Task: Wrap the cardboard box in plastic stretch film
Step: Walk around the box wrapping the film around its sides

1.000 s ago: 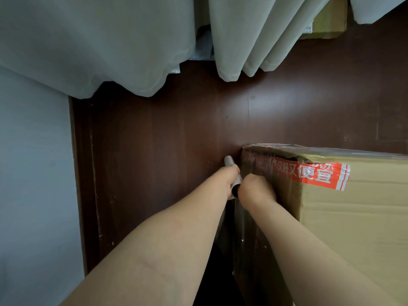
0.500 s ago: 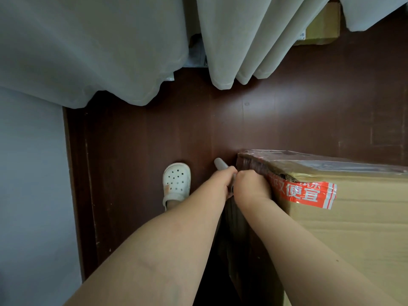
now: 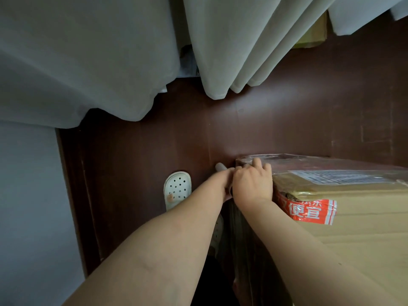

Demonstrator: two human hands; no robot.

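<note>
Looking down from head height at a large cardboard box that stands on a dark red-brown floor and fills the lower right of the view.

Over the last second the right hand has moved. It was bunched beside the box's near left corner, against the roll; now it lies on top of that corner. Its fingers are stretched out flat and spread, pressing down where clear stretch film comes up the box's left side and folds over the top edge. This probably means the film is being smoothed and pinned at the corner so the next turn can pull tight against it. The wrapping looks well under way but not finished, since much of the top is bare cardboard.

The left hand is just left of that corner, touching the right hand. It is curled round the roll of film, whose pale end pokes out beyond the hand. The right hand hides part of this grip.

On the box top, right of the hands, are a strip of orange tape and a printed label. A white perforated shoe, out of view a second ago, now shows on the floor left of the box. Pale curtains hang beyond the box.
</note>
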